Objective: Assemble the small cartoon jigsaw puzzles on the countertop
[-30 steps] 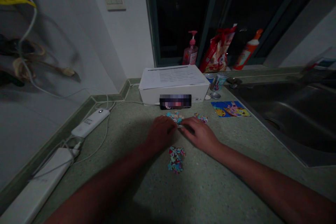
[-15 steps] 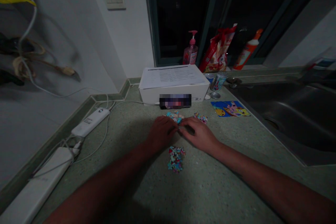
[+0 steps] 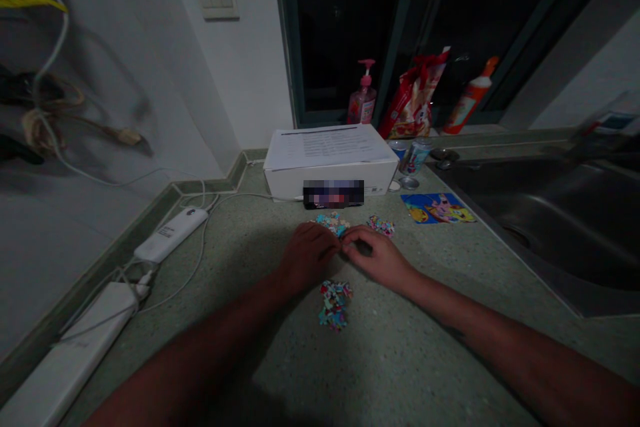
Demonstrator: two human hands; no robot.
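My left hand (image 3: 311, 250) and my right hand (image 3: 376, 252) meet over the counter with their fingertips pinched together. Whatever is between the fingers is too small and dark to make out. Just beyond the fingertips lies a pile of small light-blue and pink jigsaw puzzle pieces (image 3: 332, 221), partly covered by my hands. A smaller multicoloured pile of pieces (image 3: 381, 225) sits behind my right hand. Nearer to me, between my forearms, is a third pile of mixed pieces (image 3: 335, 305).
A phone with a blurred screen (image 3: 333, 195) leans against a white box (image 3: 330, 159). To its right lie a cartoon picture card (image 3: 439, 208) and a can (image 3: 416, 157). A sink (image 3: 550, 227) borders the right side. Power strips (image 3: 173, 235) and cables run along the left.
Both hands stay in the same place, fingertips together, with only a slight shift of the right fingers. The piles look unchanged; the view has tilted very slightly.
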